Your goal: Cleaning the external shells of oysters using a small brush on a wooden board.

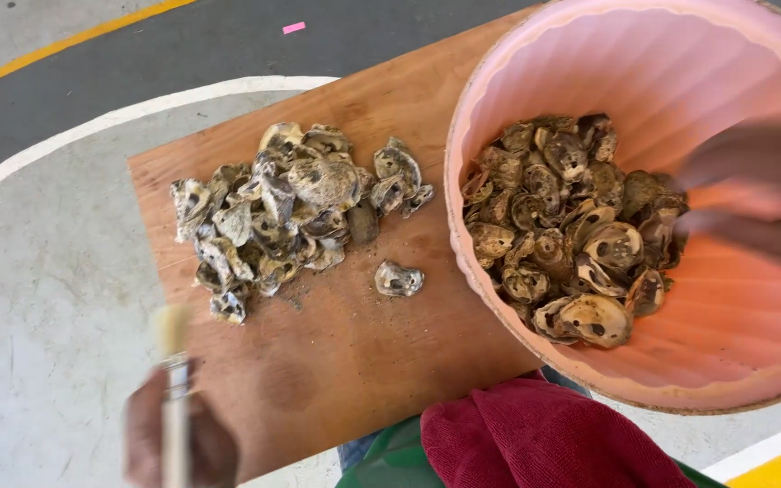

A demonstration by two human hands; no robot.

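Fingers of the left hand are wrapped round the handle of a brush, bristles up, low at the left just off the near edge of the board. Right hand is blurred inside the bucket; whether its fingers are spread or pinching a shell I cannot tell. That pink, ribbed bucket lies tilted on the board's right end, its mouth toward the camera, with a heap of grey-brown oyster shells in its lower side and the upper wall bare. On the board a second pile spreads across the far left part, and one single shell lies apart, between pile and bucket rim. Bare wood shows near the camera, with some grit by the pile. Around the board is pale concrete floor crossed by a curved white line; a yellow line and a small pink tape mark sit on the darker strip beyond. A dark red cloth lies at the bottom edge, below the bucket.
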